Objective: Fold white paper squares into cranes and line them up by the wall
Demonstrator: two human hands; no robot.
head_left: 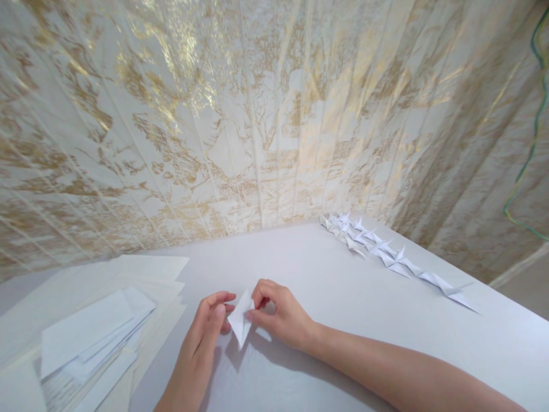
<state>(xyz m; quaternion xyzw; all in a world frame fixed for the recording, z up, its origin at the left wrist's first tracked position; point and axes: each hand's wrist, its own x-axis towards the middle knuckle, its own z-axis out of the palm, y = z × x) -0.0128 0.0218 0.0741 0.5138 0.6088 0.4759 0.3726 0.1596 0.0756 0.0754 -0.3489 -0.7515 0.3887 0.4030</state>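
A small folded white paper piece (pixel 241 321), diamond-shaped with a point toward me, is held above the table at the middle front. My right hand (pixel 281 315) pinches its right edge between thumb and fingers. Close to its left corner is my left hand (pixel 206 326), with thumb and fingers apart and curved toward the paper. Whether a left fingertip touches it is hard to see. Rows of folded white paper cranes (pixel 397 260) stand at the back right.
On the left lie loose sheets of paper (pixel 165 268), with smaller cut paper pieces (pixel 90 323) stacked on top. The white table (pixel 274 252) meets a gold-patterned curtain (pixel 257 143) at the back. A green cord (pixel 534 137) hangs at the far right.
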